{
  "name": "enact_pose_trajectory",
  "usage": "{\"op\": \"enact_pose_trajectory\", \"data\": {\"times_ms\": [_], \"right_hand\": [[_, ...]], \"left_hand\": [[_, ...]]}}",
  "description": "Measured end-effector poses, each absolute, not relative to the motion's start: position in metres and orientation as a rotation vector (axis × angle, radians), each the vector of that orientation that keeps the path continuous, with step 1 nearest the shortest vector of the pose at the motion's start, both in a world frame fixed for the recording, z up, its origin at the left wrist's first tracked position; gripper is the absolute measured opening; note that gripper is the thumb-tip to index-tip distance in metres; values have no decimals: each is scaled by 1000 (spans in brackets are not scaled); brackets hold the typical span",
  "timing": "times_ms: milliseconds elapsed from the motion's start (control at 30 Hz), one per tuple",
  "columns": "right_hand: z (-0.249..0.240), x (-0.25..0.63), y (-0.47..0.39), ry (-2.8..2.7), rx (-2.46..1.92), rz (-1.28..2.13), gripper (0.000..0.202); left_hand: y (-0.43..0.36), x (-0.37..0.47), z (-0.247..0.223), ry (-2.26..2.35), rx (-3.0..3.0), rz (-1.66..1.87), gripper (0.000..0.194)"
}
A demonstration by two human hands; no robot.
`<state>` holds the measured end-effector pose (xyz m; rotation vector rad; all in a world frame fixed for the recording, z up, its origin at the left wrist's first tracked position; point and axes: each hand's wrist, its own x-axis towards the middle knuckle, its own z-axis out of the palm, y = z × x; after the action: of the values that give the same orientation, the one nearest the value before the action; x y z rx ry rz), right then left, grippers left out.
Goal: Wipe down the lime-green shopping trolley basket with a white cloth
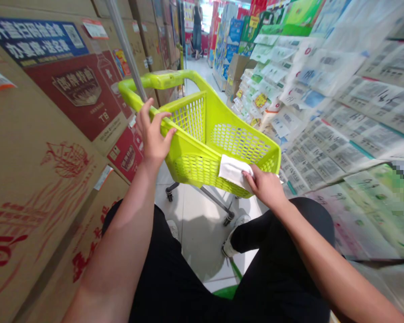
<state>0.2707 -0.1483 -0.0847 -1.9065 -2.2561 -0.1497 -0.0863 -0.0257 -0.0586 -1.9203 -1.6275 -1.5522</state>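
White cloth is pinched in the right hand

Glossy plastic cart, matt cloth, smooth metal pole, matt cardboard boxes

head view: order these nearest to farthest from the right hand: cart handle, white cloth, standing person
1. White cloth: in the right hand
2. Cart handle: toward the upper left
3. Standing person: far down the aisle

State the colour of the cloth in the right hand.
The cloth is white, best seen in the head view.
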Motion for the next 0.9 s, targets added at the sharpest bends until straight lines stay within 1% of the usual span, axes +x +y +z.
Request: {"op": "enact_pose_trajectory", "data": {"times_ms": [100,200,300,367,400,433,567,633,700,767,900], "right_hand": [[-83,262,-163,-2259,-1522,44,61],[-77,274,-160,-2218,-1216,108,62],[-72,287,-146,-2312,-1273,86,57],[-71,287,-139,-2453,-1360,165,50],[-71,284,-137,-2496,-1391,225,48],[-71,280,-138,-2507,-1407,285,47],[-70,257,-148,-2374,-1331,496,39],[-70,246,-154,-2290,-1266,611,33],[-70,239,-157,-2186,-1236,671,31],[-71,240,-157,-2035,-1277,580,32],[-68,272,-147,-1730,-1466,223,34]], "left_hand": [[-20,-68,-73,-1778,-1692,-1829,47],[-27,-40,-90,-1882,-2049,-1992,55],[-46,-17,-105,-1953,-2300,-1930,68],[-58,-11,-108,-2021,-2378,-1849,77],[-63,-11,-107,-2062,-2409,-1810,78],[-67,-12,-105,-2103,-2434,-1770,76],[-69,-27,-94,-2118,-2447,-1661,56],[-67,-34,-91,-2059,-2466,-1724,50],[-66,-38,-88,-2042,-2477,-1841,50],[-70,-40,-83,-2119,-2443,-2000,53],[-86,-44,-68,-2343,-2537,-2336,62]]}}
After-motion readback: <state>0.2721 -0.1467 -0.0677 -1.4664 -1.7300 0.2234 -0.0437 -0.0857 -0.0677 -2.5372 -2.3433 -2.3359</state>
